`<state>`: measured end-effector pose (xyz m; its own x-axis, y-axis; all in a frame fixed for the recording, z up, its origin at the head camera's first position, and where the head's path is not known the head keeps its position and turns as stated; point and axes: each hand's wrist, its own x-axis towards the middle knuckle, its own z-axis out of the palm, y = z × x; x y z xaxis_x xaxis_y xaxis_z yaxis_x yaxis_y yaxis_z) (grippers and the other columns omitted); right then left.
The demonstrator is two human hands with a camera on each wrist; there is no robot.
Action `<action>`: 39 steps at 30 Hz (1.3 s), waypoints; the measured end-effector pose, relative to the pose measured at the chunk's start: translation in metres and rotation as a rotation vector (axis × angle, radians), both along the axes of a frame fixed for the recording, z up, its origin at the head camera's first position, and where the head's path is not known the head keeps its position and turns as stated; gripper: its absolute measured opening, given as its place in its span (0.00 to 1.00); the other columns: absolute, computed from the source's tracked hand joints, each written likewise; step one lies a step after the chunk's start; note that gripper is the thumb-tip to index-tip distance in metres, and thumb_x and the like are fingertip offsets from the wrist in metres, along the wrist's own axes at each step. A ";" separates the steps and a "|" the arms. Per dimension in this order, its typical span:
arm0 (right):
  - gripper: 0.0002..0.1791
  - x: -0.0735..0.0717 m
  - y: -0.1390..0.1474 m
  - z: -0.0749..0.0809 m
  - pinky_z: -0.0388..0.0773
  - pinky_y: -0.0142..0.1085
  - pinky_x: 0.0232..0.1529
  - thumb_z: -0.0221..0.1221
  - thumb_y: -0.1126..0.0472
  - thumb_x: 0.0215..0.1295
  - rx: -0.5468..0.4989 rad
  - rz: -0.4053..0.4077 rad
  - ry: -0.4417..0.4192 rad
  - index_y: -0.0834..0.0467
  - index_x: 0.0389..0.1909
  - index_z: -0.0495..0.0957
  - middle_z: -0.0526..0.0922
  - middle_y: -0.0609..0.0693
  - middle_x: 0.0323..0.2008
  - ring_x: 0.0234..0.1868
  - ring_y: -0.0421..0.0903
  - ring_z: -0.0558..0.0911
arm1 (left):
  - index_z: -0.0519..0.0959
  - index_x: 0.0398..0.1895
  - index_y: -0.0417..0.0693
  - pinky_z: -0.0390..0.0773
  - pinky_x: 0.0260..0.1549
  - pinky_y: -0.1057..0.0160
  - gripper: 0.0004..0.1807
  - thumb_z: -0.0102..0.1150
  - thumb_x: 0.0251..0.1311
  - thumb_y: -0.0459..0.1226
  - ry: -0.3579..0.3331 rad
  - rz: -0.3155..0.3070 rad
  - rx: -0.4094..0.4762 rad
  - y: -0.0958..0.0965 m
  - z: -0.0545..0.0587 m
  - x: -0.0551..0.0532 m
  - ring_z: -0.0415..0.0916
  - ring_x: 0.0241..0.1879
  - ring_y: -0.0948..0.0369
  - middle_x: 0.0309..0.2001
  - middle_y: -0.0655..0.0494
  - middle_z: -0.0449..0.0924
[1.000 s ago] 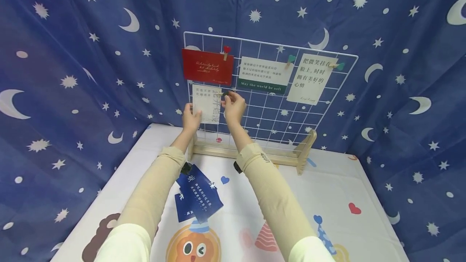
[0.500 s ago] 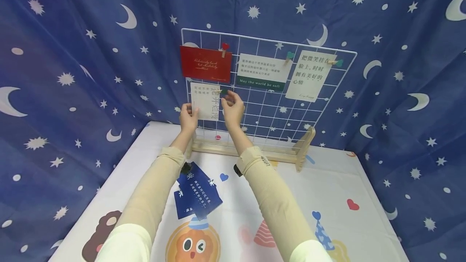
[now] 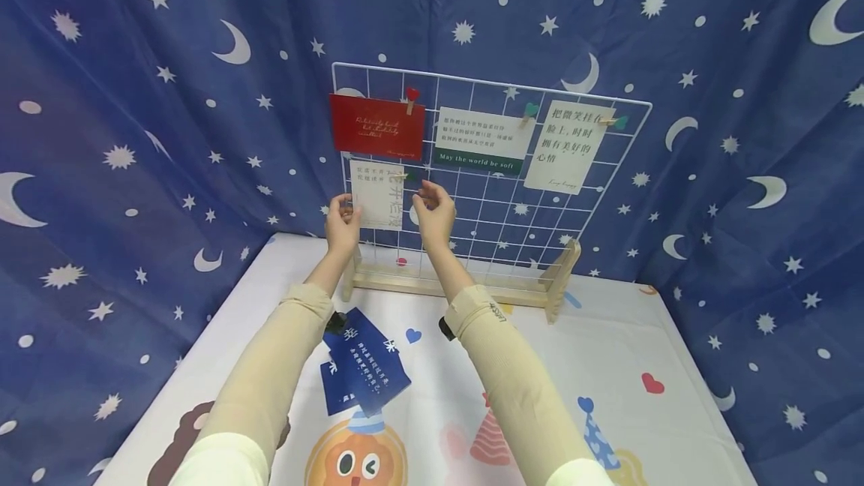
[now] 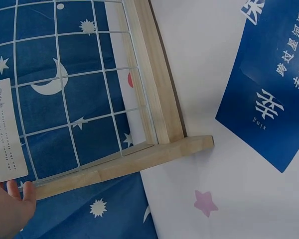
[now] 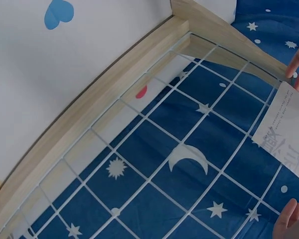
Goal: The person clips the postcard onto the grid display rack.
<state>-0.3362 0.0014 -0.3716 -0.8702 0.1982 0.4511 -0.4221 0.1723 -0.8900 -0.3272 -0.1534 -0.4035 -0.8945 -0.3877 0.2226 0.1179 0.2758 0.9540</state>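
A white card (image 3: pixel 376 205) with grey lettering hangs upright on the left of the white wire grid (image 3: pixel 475 208). At its upper right a clothespin with a dark green end (image 3: pixel 409 177) holds it to the wires. My right hand (image 3: pixel 436 214) is just below and right of that clothespin, fingers loosely bent and apart from it. At the card's left edge is my left hand (image 3: pixel 343 225), its fingers relaxed around the grid's side. In the left wrist view, the left fingertips (image 4: pixel 29 191) lie by the card's lower corner without a visible pinch.
Above hang a red card (image 3: pixel 378 126), a white and green card (image 3: pixel 479 139) and a tall white card (image 3: pixel 568 147), each clipped. A wooden base (image 3: pixel 445 287) supports the grid. Blue cards (image 3: pixel 367 362) overlap on the patterned tablecloth (image 3: pixel 574 358). A starry curtain (image 3: pixel 202 133) stands behind.
My right hand has let go of the green clothespin and drawn slightly down and away. My left hand has eased left off the white card's face. The card stays hanging.
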 end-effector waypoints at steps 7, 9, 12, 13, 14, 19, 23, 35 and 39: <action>0.16 0.006 0.007 0.001 0.79 0.35 0.50 0.58 0.71 0.60 -0.028 0.025 -0.001 0.68 0.50 0.75 0.81 0.63 0.46 0.47 0.56 0.81 | 0.65 0.61 0.41 0.75 0.48 0.52 0.19 0.48 0.67 0.32 0.028 0.002 0.024 0.000 0.002 0.007 0.74 0.50 0.44 0.51 0.37 0.72; 0.15 0.007 0.009 0.001 0.79 0.36 0.51 0.57 0.71 0.60 -0.024 0.026 0.001 0.68 0.49 0.75 0.81 0.63 0.46 0.47 0.56 0.81 | 0.66 0.60 0.40 0.75 0.44 0.55 0.18 0.47 0.67 0.32 0.028 0.009 0.020 -0.001 0.003 0.009 0.75 0.48 0.45 0.50 0.38 0.72; 0.14 0.009 0.013 0.001 0.79 0.38 0.51 0.57 0.71 0.60 -0.017 0.016 0.011 0.68 0.48 0.76 0.81 0.63 0.45 0.47 0.56 0.81 | 0.66 0.60 0.40 0.74 0.38 0.62 0.18 0.47 0.68 0.33 0.015 0.007 0.012 0.000 0.005 0.010 0.75 0.44 0.49 0.49 0.40 0.72; 0.14 0.010 0.015 0.001 0.79 0.38 0.52 0.57 0.71 0.61 -0.013 0.015 0.013 0.68 0.47 0.77 0.81 0.63 0.45 0.46 0.56 0.81 | 0.66 0.60 0.40 0.73 0.36 0.64 0.18 0.47 0.68 0.33 0.012 0.007 0.008 0.000 0.004 0.010 0.75 0.42 0.51 0.48 0.40 0.72; 0.13 0.011 0.016 0.001 0.79 0.38 0.52 0.57 0.70 0.61 -0.009 0.014 0.014 0.67 0.47 0.77 0.82 0.63 0.45 0.46 0.56 0.81 | 0.66 0.60 0.40 0.72 0.35 0.66 0.18 0.47 0.68 0.33 0.011 0.007 0.004 -0.001 0.004 0.011 0.74 0.40 0.53 0.48 0.41 0.72; 0.13 0.014 0.023 0.001 0.78 0.38 0.52 0.57 0.70 0.61 0.002 0.023 0.023 0.67 0.46 0.77 0.82 0.63 0.45 0.46 0.56 0.81 | 0.66 0.60 0.40 0.69 0.31 0.74 0.18 0.47 0.68 0.33 0.026 -0.002 -0.007 -0.004 0.004 0.013 0.73 0.38 0.56 0.48 0.41 0.72; 0.12 0.015 0.029 0.000 0.77 0.37 0.51 0.57 0.70 0.61 0.002 0.007 0.031 0.67 0.46 0.78 0.82 0.63 0.44 0.44 0.56 0.81 | 0.66 0.59 0.39 0.69 0.29 0.76 0.18 0.47 0.68 0.33 0.035 -0.019 -0.011 -0.008 0.006 0.016 0.75 0.38 0.54 0.49 0.40 0.73; 0.11 0.022 0.050 -0.010 0.78 0.33 0.47 0.58 0.70 0.61 -0.020 0.017 0.048 0.69 0.44 0.78 0.81 0.66 0.43 0.42 0.56 0.80 | 0.69 0.57 0.36 0.69 0.34 0.76 0.17 0.48 0.65 0.30 0.075 -0.122 -0.124 -0.018 0.004 0.025 0.75 0.43 0.53 0.50 0.37 0.75; 0.11 0.026 0.059 -0.010 0.77 0.25 0.44 0.57 0.69 0.62 -0.004 0.025 0.050 0.69 0.45 0.78 0.81 0.65 0.43 0.42 0.53 0.80 | 0.69 0.55 0.34 0.70 0.39 0.73 0.17 0.49 0.64 0.27 0.110 -0.197 -0.173 -0.019 0.004 0.031 0.74 0.47 0.45 0.49 0.34 0.74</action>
